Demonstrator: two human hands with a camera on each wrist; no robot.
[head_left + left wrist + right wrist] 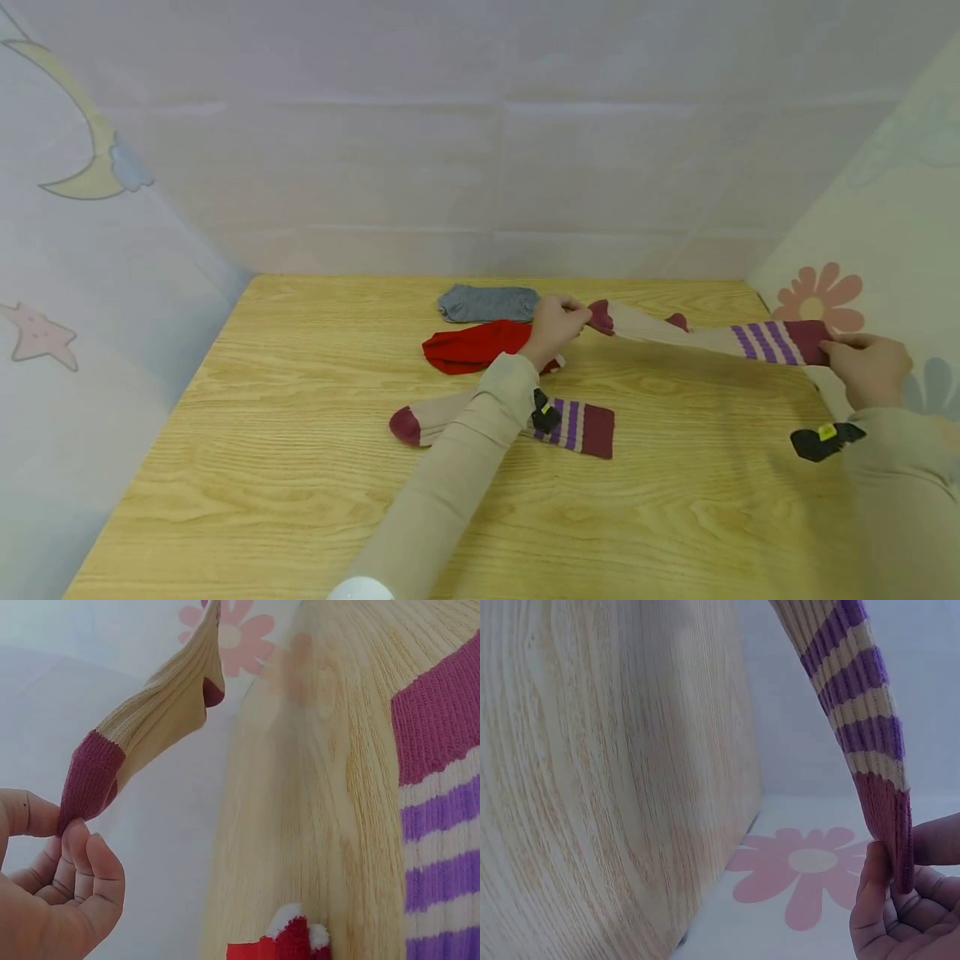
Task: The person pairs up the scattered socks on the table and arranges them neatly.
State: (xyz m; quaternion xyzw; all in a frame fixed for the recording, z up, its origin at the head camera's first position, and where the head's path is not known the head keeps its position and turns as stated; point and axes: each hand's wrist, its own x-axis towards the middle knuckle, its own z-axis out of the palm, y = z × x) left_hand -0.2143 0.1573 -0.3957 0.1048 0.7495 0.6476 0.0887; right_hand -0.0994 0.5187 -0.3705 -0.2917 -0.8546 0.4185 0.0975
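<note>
A long beige sock (652,325) with maroon toe, heel and cuff and purple stripes is stretched sideways above the table's right half. My left hand (557,327) pinches its maroon toe between thumb and fingertips, seen close in the left wrist view at the toe (90,776). At the other end my right hand (873,367) pinches the maroon cuff (889,825) in the same way. A matching striped sock (597,429) lies flat on the table, partly hidden under my left forearm.
Beyond it on the wooden table (262,433) lie a red sock (468,346) with white bits at one end and, farther back, a grey sock (487,303). A pale wall (487,167) rises behind the table, with printed side panels left and right.
</note>
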